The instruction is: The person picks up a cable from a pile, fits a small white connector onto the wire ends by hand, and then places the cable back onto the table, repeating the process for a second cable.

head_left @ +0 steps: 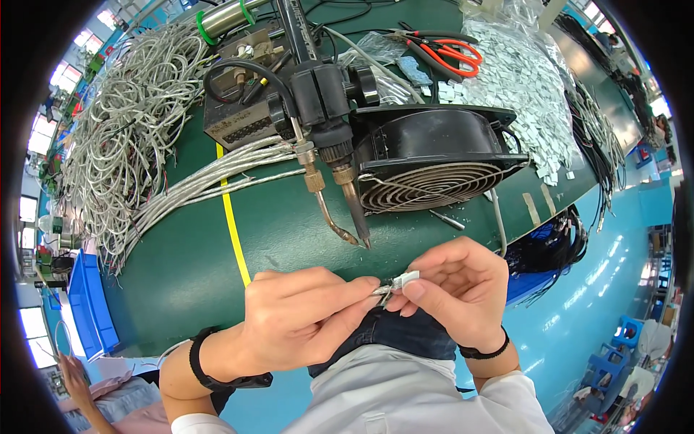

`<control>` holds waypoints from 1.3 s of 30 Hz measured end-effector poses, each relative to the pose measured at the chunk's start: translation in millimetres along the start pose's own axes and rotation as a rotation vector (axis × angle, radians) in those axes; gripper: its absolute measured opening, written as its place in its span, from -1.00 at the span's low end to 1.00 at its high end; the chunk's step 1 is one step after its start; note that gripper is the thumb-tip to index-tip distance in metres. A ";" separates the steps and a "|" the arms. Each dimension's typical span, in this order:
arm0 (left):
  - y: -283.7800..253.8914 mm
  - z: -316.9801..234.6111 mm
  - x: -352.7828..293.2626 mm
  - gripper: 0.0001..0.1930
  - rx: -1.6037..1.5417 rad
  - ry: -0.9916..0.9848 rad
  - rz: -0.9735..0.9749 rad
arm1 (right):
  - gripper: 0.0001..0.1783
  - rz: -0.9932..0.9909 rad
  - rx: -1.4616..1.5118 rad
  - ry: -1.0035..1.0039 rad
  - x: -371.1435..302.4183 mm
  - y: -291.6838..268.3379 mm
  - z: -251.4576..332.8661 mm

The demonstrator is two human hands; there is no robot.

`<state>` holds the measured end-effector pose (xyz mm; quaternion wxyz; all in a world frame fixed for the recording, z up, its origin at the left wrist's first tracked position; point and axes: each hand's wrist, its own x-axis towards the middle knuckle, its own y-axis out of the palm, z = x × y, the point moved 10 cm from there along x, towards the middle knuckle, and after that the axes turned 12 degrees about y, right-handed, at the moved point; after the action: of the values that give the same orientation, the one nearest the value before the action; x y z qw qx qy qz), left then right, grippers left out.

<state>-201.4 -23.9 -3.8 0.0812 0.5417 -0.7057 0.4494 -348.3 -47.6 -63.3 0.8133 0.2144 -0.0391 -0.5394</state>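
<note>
Near the table's front edge, my left hand [311,311] pinches the end of a silvery cable [382,291] between thumb and fingers. My right hand [459,286] holds a small whitish flat piece [405,280] between thumb and index finger, right at the cable's end. Short dark wires show between the two hands; whether they join the piece I cannot tell. Beyond my hands, a soldering iron [354,210] hangs tip-down from its stand, with a thin curved metal tube [332,220] ending beside the tip.
A black fan [434,155] with a wire grille stands right of the iron. Silvery cables [137,123] heap at the left. Small pale pieces [513,87] cover the back right, beside red-handled scissors [455,58]. A solder spool [224,20] lies behind; blue bins [92,304] flank the table.
</note>
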 end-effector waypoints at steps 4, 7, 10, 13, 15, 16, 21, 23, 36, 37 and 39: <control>-6.7 -2.3 1.6 -0.78 0.030 0.032 -0.027 | -0.80 0.002 -0.032 -0.066 2.7 2.4 7.8; -8.5 3.1 2.5 -0.78 -0.008 -0.038 -0.019 | -0.80 -0.016 -0.119 -0.125 3.6 4.4 14.2; -8.8 10.2 -0.2 -0.79 -0.059 -0.107 -0.021 | -0.80 -0.041 -0.204 -0.164 4.7 7.3 18.8; -8.2 16.7 -2.9 -0.82 -0.120 -0.173 -0.027 | -0.79 -0.092 -0.202 -0.142 7.7 6.6 17.0; -8.0 21.3 -3.8 -0.85 -0.140 -0.236 -0.019 | -0.79 -0.083 -0.223 -0.152 8.8 6.6 15.9; -7.7 23.7 -4.5 -0.87 -0.150 -0.267 -0.014 | -0.78 -0.073 -0.243 -0.165 9.2 7.1 15.9; -6.5 30.4 -5.4 -0.90 -0.158 -0.321 -0.004 | -0.80 -0.095 -0.328 -0.243 11.5 11.4 20.3; -8.5 31.8 -5.9 -0.91 -0.137 -0.316 -0.031 | -0.80 -0.101 -0.313 -0.217 13.4 12.1 18.9; -13.7 38.8 -6.0 -0.92 -0.186 -0.318 -0.121 | -0.80 -0.108 -0.282 -0.233 19.2 14.1 19.2; -14.4 38.5 -6.0 -0.92 -0.186 -0.319 -0.120 | -0.80 -0.108 -0.285 -0.242 19.1 14.2 19.9; -12.6 39.0 -7.7 -0.91 -0.192 -0.342 -0.071 | -0.79 -0.104 -0.289 -0.248 18.9 13.9 20.3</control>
<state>-173.2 -46.8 -24.2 0.0271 0.6247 -0.7290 0.2784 -334.5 -66.1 -42.6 0.7956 0.0290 -0.0501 -0.6031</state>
